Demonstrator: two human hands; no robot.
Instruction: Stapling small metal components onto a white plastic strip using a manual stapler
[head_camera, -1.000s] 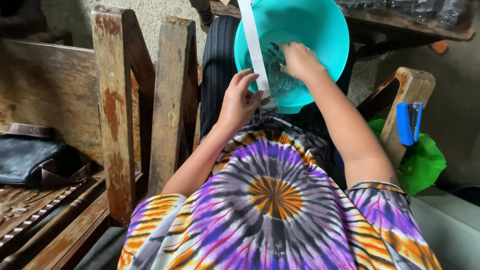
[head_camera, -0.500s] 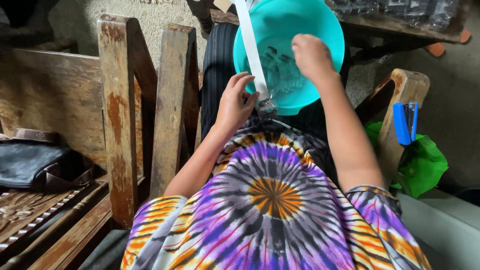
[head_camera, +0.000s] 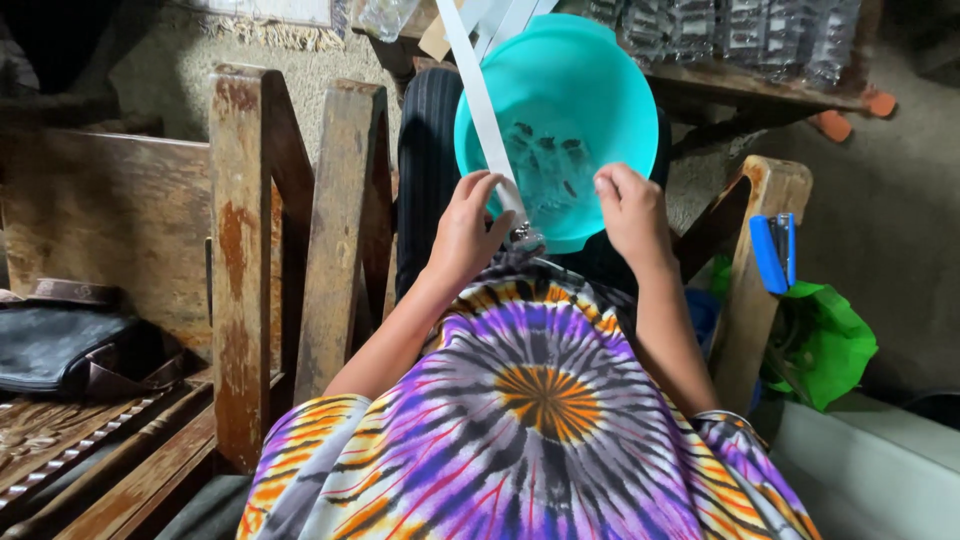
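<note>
- The left hand (head_camera: 468, 232) has its fingers closed around the lower end of a long white strip (head_camera: 478, 95), which runs up across the turquoise bowl (head_camera: 600, 80).
- The right hand (head_camera: 630, 210) is at the near rim of the bowl, fingers curled together; I cannot tell if it pinches something.
- The bowl rests on the person's lap and holds small clear packets (head_camera: 545, 165).
- A blue stapler (head_camera: 772, 250) lies on the wooden armrest (head_camera: 745, 300) at the right, above a green bag (head_camera: 825, 340).

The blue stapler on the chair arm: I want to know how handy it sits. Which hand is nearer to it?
Right. The right hand is at the teal bowl's near rim, apart from the blue stapler; the left hand lies farther off, holding the white strip.
</note>
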